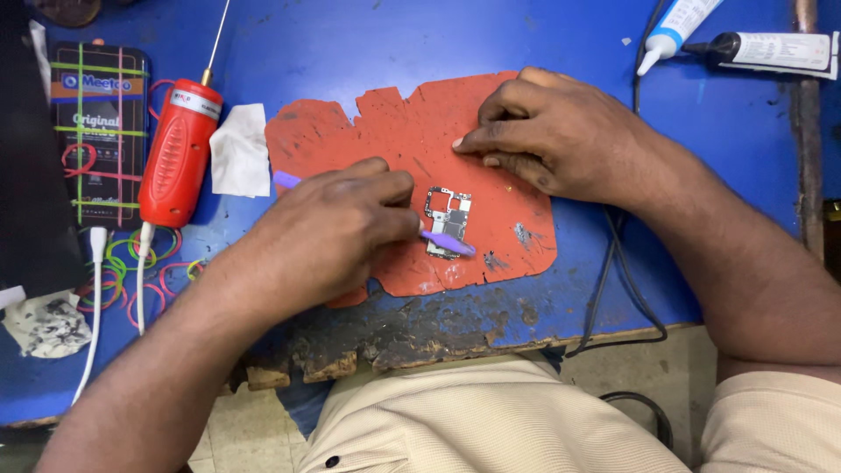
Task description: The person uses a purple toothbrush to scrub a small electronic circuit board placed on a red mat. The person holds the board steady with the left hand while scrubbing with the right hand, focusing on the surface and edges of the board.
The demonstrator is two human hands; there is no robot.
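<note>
A small phone circuit board (449, 217) lies on a worn red mat (412, 131) spread over the blue workbench (368, 44). My left hand (328, 232) grips a purple plastic pry tool (448, 243). The tool's tip rests on the lower edge of the board, and its other end (285, 180) sticks out behind my fingers. My right hand (547, 131) rests on the mat just above and to the right of the board, fingers curled and pressing down, holding nothing.
A red handheld tool (180, 153) with a thin metal tip lies to the left beside a white tissue (241, 151). Further left are a boxed item bound with rubber bands (98, 123) and loose coloured bands (131, 263). Two glue tubes (762, 48) lie top right. The bench's front edge (394, 342) is chipped.
</note>
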